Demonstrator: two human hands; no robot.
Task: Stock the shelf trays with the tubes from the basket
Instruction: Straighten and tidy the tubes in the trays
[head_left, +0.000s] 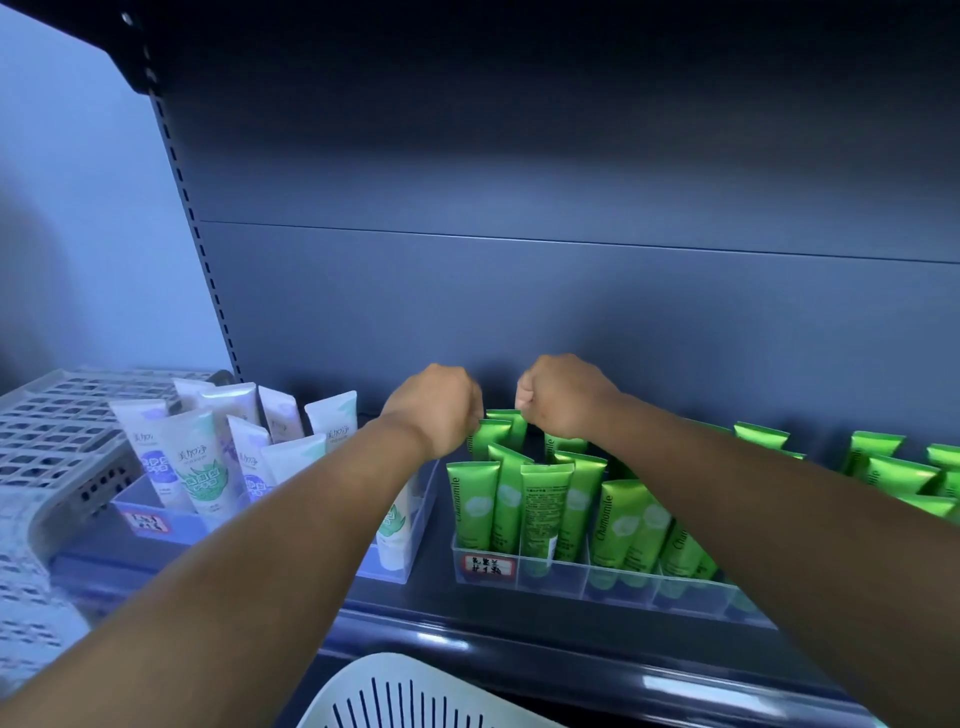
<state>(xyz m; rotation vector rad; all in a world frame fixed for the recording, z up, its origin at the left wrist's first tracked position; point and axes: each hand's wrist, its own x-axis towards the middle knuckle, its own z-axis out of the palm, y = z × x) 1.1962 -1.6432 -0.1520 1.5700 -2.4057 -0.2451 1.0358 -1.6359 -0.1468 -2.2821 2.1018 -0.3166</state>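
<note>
At the clear tray's (613, 582) back row, left hand (434, 408) and right hand (563, 397) each pinch green tubes (506, 426); ideally seated upright, crimp-end up.

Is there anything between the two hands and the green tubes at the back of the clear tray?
Nothing visible. The left hand and right hand are already at the tops of the rear green tubes in the clear tray. Whether the curled fingers grip a tube cannot be seen.
</note>
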